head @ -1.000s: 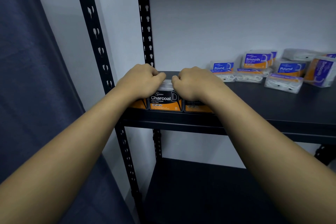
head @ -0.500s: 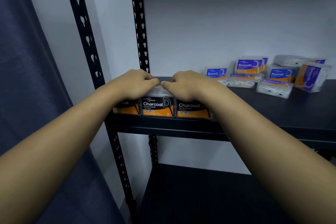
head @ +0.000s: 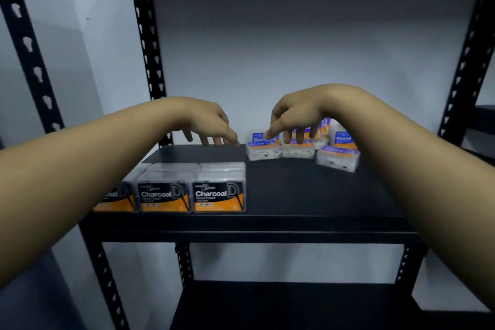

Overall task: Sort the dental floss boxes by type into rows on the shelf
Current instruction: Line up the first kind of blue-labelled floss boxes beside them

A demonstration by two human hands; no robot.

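Head view: both hands, left (head: 206, 126) and right (head: 297, 118), hover empty, fingers loosely spread. Unsorted blue boxes (head: 263, 146) (jumbled) lie right of the Charcoal row (head: 192, 193), under the right hand, which is nearer.

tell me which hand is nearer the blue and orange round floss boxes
Right. The right hand hovers directly over the blue and orange Round floss boxes; the left hand hangs beside them, over bare shelf.

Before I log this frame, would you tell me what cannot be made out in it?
- Leftmost Charcoal box: label partly hidden by left forearm, head view.
- Back pile of blue boxes: right hand covers several; count unclear.
- Small print on labels: too blurred.
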